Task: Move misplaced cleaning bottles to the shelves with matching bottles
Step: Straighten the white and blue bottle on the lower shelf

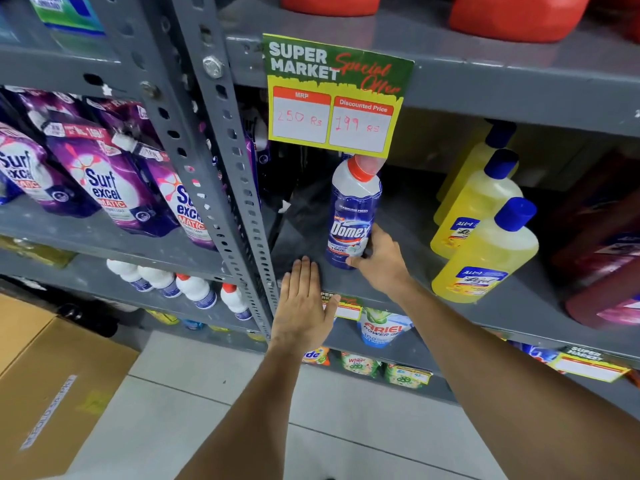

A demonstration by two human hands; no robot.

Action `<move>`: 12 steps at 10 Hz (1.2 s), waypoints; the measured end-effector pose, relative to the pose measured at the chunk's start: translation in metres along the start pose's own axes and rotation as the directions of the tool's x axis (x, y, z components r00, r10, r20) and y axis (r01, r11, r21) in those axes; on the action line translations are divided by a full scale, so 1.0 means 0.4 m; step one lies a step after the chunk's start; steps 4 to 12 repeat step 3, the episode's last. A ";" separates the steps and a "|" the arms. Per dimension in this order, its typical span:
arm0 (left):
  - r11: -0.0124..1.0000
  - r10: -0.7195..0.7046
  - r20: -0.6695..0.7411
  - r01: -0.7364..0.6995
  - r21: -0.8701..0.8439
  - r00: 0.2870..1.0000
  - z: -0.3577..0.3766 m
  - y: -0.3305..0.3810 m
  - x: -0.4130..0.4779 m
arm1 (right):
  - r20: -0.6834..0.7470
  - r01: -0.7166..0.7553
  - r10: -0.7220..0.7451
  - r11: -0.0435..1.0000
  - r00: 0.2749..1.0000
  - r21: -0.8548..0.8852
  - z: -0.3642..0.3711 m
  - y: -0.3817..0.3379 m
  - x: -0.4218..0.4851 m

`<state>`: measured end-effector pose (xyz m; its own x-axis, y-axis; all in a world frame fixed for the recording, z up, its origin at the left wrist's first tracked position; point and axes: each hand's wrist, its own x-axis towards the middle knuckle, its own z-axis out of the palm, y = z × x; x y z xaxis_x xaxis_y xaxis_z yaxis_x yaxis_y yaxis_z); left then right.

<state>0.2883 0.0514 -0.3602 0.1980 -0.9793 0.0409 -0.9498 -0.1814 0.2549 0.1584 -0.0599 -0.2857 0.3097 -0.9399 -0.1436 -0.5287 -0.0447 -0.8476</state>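
While the right hand (377, 261) apparently wraps the Domex bottle (353, 216) base, lift straight; left hand (304, 306), at seven o'clock, lies flat, fingers together.

Grey slotted-steel shelving (485, 81) fills the store aisle, its perforated uprights (239, 188) bolted between bays, above a pale tiled floor (214, 386) with dark grout lines, while a brown cardboard box (52, 372) stands at the lower left and even light falls without hard shadows.
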 end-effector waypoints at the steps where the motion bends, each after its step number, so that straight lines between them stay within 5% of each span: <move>1: 1.000 -0.014 0.041 0.013 0.010 0.999 -0.008 0.002 0.001 | 0.015 -0.014 0.014 1.000 1.000 -0.001 -0.001 0.000 0.002; 3: 0.997 -0.015 0.130 0.024 -0.067 0.991 -0.051 0.005 0.011 | -0.019 0.018 -0.017 1.000 1.000 0.023 -0.012 -0.006 -0.034; 12: 0.997 -0.015 0.130 0.024 -0.067 0.991 -0.051 0.005 0.011 | -0.019 0.018 -0.017 1.000 1.000 0.023 -0.012 -0.006 -0.034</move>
